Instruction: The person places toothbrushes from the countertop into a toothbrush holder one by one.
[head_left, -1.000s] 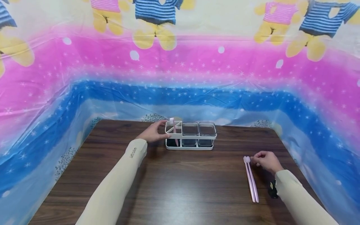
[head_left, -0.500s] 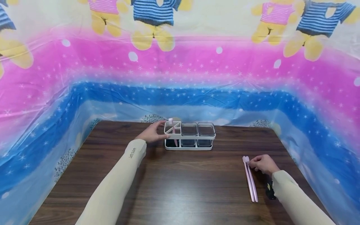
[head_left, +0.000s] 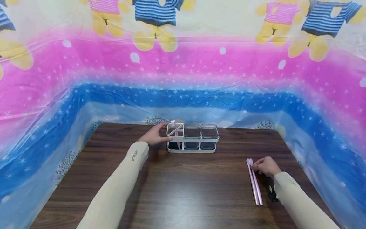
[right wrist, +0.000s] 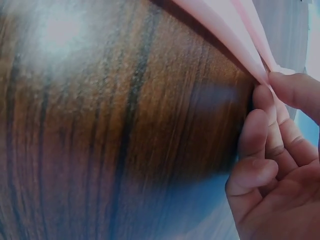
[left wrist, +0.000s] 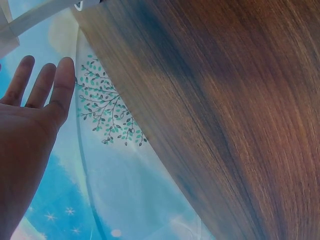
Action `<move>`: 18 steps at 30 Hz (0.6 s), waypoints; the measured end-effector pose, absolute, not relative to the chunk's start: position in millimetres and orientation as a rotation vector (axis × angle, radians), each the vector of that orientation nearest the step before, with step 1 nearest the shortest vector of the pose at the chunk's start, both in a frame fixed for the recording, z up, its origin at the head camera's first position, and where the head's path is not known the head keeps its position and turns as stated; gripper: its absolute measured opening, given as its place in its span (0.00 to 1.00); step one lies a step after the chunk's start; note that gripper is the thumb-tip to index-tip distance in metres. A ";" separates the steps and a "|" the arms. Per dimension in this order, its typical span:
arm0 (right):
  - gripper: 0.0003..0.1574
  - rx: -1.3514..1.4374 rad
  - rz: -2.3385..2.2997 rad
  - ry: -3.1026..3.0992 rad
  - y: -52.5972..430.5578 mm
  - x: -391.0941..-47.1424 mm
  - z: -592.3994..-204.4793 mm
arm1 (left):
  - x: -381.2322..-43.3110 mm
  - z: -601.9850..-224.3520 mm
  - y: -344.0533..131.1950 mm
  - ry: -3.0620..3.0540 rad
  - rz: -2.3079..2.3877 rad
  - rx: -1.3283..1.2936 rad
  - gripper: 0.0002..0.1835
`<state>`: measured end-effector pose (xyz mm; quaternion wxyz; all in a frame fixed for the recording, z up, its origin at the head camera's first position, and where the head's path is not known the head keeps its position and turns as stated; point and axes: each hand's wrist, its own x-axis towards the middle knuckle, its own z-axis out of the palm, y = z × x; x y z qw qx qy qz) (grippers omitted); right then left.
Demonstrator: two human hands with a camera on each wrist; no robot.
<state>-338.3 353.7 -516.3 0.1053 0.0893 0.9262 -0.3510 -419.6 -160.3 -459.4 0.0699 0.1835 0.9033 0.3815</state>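
Note:
A white toothbrush holder [head_left: 197,139] stands near the back of the table. One pink toothbrush [head_left: 176,132] leans upright in its divided left section, and clear cups [head_left: 192,131] fill the other two sections. My left hand [head_left: 152,135] grips the holder's left end, thumb at the front rim and fingers behind; its other fingers stretch straight in the left wrist view. Two pink toothbrushes lie side by side at the right. My right hand [head_left: 267,166] pinches the right-hand toothbrush [head_left: 258,190] near its head between thumb and forefinger, the remaining fingers curled.
The dark wooden table [head_left: 183,190] is bordered by a patterned cloth [head_left: 183,95] at the back and sides. A black object [head_left: 272,191] shows beneath my right wrist.
My right hand has moved slightly left, from beside the two toothbrushes to the neck of the right-hand one, and pinches it. My left hand stays on the holder.

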 end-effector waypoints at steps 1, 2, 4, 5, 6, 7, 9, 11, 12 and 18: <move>0.10 0.271 -1.033 2.729 353.2 -338.7 -516.3 | -419.6 -459.0 -160.1 2.720 1.146 0.548 0.46; 0.10 0.276 -1.030 2.729 353.0 -339.2 -516.3 | -419.5 -458.6 -159.8 2.724 1.144 0.545 0.46; 0.11 0.282 -1.023 2.728 352.7 -339.9 -516.1 | -419.4 -458.0 -159.6 2.727 1.141 0.536 0.46; 0.11 0.284 -1.015 2.728 352.7 -340.3 -516.1 | -419.4 -457.9 -159.6 2.729 1.138 0.532 0.46; 0.11 0.287 -1.010 2.726 352.7 -340.5 -515.9 | -419.4 -457.8 -159.6 2.731 1.136 0.530 0.46; 0.12 0.275 -1.008 2.726 352.8 -340.5 -516.2 | -419.3 -457.7 -159.6 2.732 1.135 0.529 0.46; 0.13 0.273 -1.000 2.725 352.4 -340.2 -516.0 | -418.8 -457.4 -159.5 2.733 1.135 0.529 0.46; 0.16 0.275 -0.992 2.724 351.3 -339.1 -515.5 | -417.9 -456.8 -159.4 2.734 1.133 0.525 0.46; 0.17 0.272 -0.990 2.726 350.3 -338.4 -514.9 | -417.2 -456.4 -159.2 2.734 1.132 0.521 0.46; 0.21 0.278 -0.953 2.739 345.3 -335.2 -512.4 | -412.1 -453.0 -158.3 2.739 1.111 0.498 0.45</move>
